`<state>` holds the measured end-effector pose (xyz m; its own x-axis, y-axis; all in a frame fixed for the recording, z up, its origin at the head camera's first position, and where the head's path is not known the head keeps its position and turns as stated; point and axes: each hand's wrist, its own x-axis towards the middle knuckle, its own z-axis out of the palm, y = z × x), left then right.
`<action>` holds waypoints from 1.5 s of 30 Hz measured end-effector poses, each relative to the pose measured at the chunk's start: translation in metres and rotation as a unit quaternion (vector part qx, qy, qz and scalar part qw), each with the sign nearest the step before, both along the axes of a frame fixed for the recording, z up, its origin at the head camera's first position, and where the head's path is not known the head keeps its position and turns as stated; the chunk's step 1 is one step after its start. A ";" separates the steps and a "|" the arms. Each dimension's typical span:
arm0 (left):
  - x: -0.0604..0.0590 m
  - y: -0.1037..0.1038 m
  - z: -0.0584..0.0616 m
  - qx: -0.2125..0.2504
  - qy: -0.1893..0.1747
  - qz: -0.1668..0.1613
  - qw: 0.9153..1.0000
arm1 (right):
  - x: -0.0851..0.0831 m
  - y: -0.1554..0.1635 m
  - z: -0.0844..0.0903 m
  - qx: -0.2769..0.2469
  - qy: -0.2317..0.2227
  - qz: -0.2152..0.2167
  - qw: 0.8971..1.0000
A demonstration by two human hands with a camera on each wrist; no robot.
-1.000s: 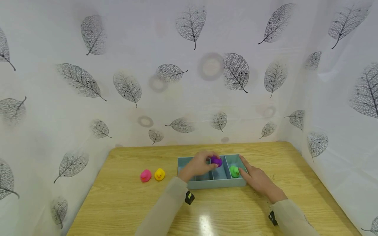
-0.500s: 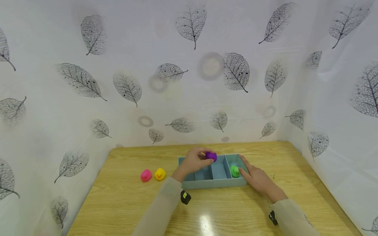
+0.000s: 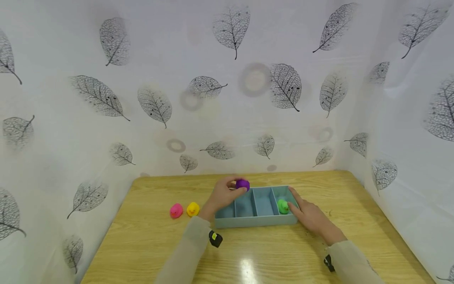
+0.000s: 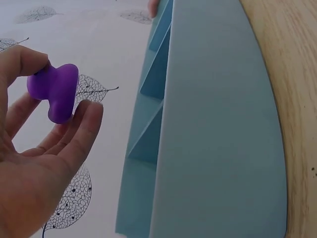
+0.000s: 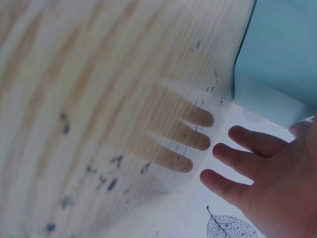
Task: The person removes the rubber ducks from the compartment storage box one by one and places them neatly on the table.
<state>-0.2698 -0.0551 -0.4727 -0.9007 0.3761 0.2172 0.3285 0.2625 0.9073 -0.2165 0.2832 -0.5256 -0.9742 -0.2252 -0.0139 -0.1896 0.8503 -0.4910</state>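
Note:
My left hand (image 3: 220, 197) pinches a purple rubber duck (image 3: 242, 184) between thumb and fingers, above the back left part of a blue-green divided box (image 3: 256, 222). The left wrist view shows the purple duck (image 4: 58, 89) raised beside the box, apart from its walls. At the box's right end lies my right hand (image 3: 313, 217), its index finger along the end rim and its thumb reaching over the front corner. A green rubber duck (image 3: 282, 206) sits in the rightmost compartment, close to that thumb. In the right wrist view the other fingers (image 5: 237, 153) spread loosely outside the box.
Left of the box, a pink rubber duck (image 3: 176, 211) and a yellow rubber duck (image 3: 193, 209) stand on the wooden table (image 3: 142, 244). A white leaf-patterned curtain (image 3: 227, 118) rises behind the table's back edge and along its sides.
My left hand has carried the purple duck up and leftward from the compartment beside the green duck's. The right hand has stayed at the box's right end.

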 end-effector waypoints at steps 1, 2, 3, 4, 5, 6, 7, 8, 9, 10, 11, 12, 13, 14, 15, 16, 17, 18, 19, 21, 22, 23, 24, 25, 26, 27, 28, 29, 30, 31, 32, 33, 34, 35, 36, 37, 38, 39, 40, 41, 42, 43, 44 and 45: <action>0.000 -0.002 0.000 0.003 0.000 -0.001 1.000 | 0.000 0.000 0.000 -0.001 0.001 0.000 1.000; -0.001 -0.004 -0.001 0.005 0.001 0.000 1.000 | 0.000 0.001 -0.001 -0.002 0.001 0.001 1.000; -0.001 -0.006 -0.001 0.006 0.000 0.003 1.000 | 0.000 0.001 -0.001 -0.003 0.002 0.002 1.000; -0.001 -0.008 -0.002 0.009 0.001 0.006 1.000 | 0.000 0.002 -0.001 -0.004 0.002 0.001 1.000; -0.001 -0.010 -0.002 0.009 0.002 0.008 1.000 | 0.000 0.002 -0.002 -0.007 0.003 0.001 1.000; -0.001 -0.012 -0.003 0.009 0.005 0.010 1.000 | 0.000 0.002 -0.002 -0.009 0.003 0.002 1.000; -0.001 -0.014 -0.003 0.010 0.008 0.014 1.000 | 0.000 0.002 -0.002 -0.010 0.004 0.003 1.000; -0.001 -0.015 -0.004 0.011 0.010 0.017 1.000 | 0.000 0.002 -0.002 -0.011 0.004 0.004 1.000; -0.001 -0.017 -0.003 0.010 0.013 0.019 1.000 | 0.000 0.003 -0.003 -0.011 0.005 0.004 1.000; 0.000 -0.019 -0.004 0.010 0.017 0.021 1.000 | 0.000 0.002 -0.003 -0.012 0.005 0.004 1.000; -0.001 -0.021 -0.004 0.009 0.020 0.023 0.999 | 0.000 0.002 -0.003 -0.011 0.005 0.005 1.000; 0.000 -0.024 -0.004 0.011 0.021 0.024 0.999 | 0.000 0.002 -0.003 -0.010 0.005 0.006 1.000; 0.001 -0.026 -0.003 0.013 0.020 0.026 0.999 | 0.000 0.002 -0.003 -0.009 0.005 0.006 1.000; 0.001 -0.028 -0.002 0.014 0.015 0.028 0.999 | 0.000 0.002 -0.003 -0.009 0.005 0.006 1.000; 0.002 -0.030 -0.002 0.016 0.015 0.031 0.999 | 0.000 0.002 -0.003 -0.008 0.005 0.006 1.000; 0.001 -0.032 -0.002 0.017 0.011 0.034 0.999 | 0.000 0.002 -0.003 -0.009 0.005 0.006 1.000; 0.001 -0.034 -0.002 0.017 0.008 0.036 0.999 | 0.000 0.002 -0.003 -0.009 0.005 0.005 1.000; 0.002 -0.036 -0.001 0.017 0.005 0.038 0.999 | 0.000 0.002 -0.003 -0.009 0.005 0.005 1.000; 0.002 -0.038 -0.001 0.017 0.004 0.041 0.999 | 0.000 0.001 -0.003 -0.009 0.005 0.005 1.000; 0.001 -0.042 -0.001 0.013 0.001 0.043 0.999 | 0.000 0.001 -0.002 -0.008 0.005 0.004 1.000; 0.001 -0.044 -0.001 0.011 -0.003 0.044 0.999 | 0.000 0.001 -0.002 -0.007 0.004 0.004 1.000; 0.002 -0.045 -0.001 0.011 -0.007 0.044 0.999 | 0.000 0.001 -0.002 -0.007 0.004 0.004 1.000; 0.001 -0.047 -0.001 0.013 -0.009 0.043 0.999 | 0.001 0.001 -0.002 -0.006 0.004 0.004 1.000; 0.001 -0.049 -0.001 0.014 -0.012 0.042 0.999 | 0.001 0.001 -0.002 -0.006 0.004 0.004 1.000; 0.001 -0.051 -0.001 0.015 -0.012 0.040 0.999 | 0.001 0.001 -0.002 -0.006 0.004 0.004 1.000; 0.002 -0.054 -0.001 0.017 -0.013 0.041 0.999 | 0.001 0.001 -0.002 -0.005 0.005 0.004 1.000; 0.002 -0.056 -0.001 0.019 -0.014 0.043 0.999 | 0.001 0.001 -0.002 -0.005 0.005 0.004 1.000; 0.003 -0.058 0.000 0.021 -0.015 0.044 0.999 | 0.001 0.001 -0.002 -0.005 0.006 0.005 1.000; 0.003 -0.060 0.001 0.022 -0.017 0.046 0.999 | 0.001 0.001 -0.003 -0.005 0.007 0.005 1.000; 0.004 -0.062 0.002 0.023 -0.019 0.049 0.998 | 0.001 0.001 -0.003 -0.005 0.007 0.005 1.000; 0.005 -0.064 0.003 0.023 -0.021 0.053 0.998 | 0.000 0.001 -0.003 -0.005 0.008 0.005 1.000; 0.005 -0.066 0.003 0.024 -0.025 0.056 0.998 | 0.000 0.002 -0.003 -0.005 0.008 0.006 1.000; 0.006 -0.068 0.003 0.024 -0.026 0.057 0.998 | 0.000 0.002 -0.003 -0.005 0.007 0.006 1.000; 0.006 -0.071 0.003 0.022 -0.024 0.058 0.998 | 0.001 0.002 -0.003 -0.006 0.007 0.005 1.000; 0.006 -0.073 0.002 0.022 -0.023 0.058 0.998 | 0.001 0.002 -0.003 -0.006 0.007 0.005 1.000; 0.006 -0.076 0.002 0.020 -0.019 0.057 0.998 | 0.001 0.002 -0.003 -0.007 0.006 0.005 1.000; 0.007 -0.078 0.001 0.018 -0.017 0.057 0.998 | 0.001 0.002 -0.003 -0.007 0.007 0.005 1.000; 0.007 -0.080 0.001 0.016 -0.015 0.058 0.998 | 0.001 0.002 -0.002 -0.007 0.006 0.005 1.000; 0.008 -0.083 0.001 0.014 -0.013 0.061 0.998 | 0.001 0.002 -0.002 -0.007 0.005 0.005 1.000; 0.008 -0.085 0.001 0.011 -0.010 0.064 0.998 | 0.001 0.001 -0.002 -0.007 0.005 0.005 1.000; 0.009 -0.087 0.001 0.008 -0.010 0.067 0.998 | 0.001 0.001 -0.002 -0.007 0.004 0.005 1.000; 0.009 -0.089 0.000 0.003 -0.007 0.069 0.998 | 0.001 0.001 -0.002 -0.007 0.004 0.005 1.000; 0.010 -0.092 0.000 -0.003 -0.008 0.073 0.997 | 0.001 0.001 -0.001 -0.006 0.003 0.005 1.000; 0.011 -0.094 -0.001 -0.007 -0.010 0.076 0.997 | 0.001 0.001 -0.001 -0.006 0.001 0.005 1.000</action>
<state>-0.2591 -0.1494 -0.4736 -0.9514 0.2385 0.1950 0.2665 0.3196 0.9093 -0.2153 0.2843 -0.5269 -0.9722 -0.2342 -0.0082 -0.1987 0.8422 -0.5013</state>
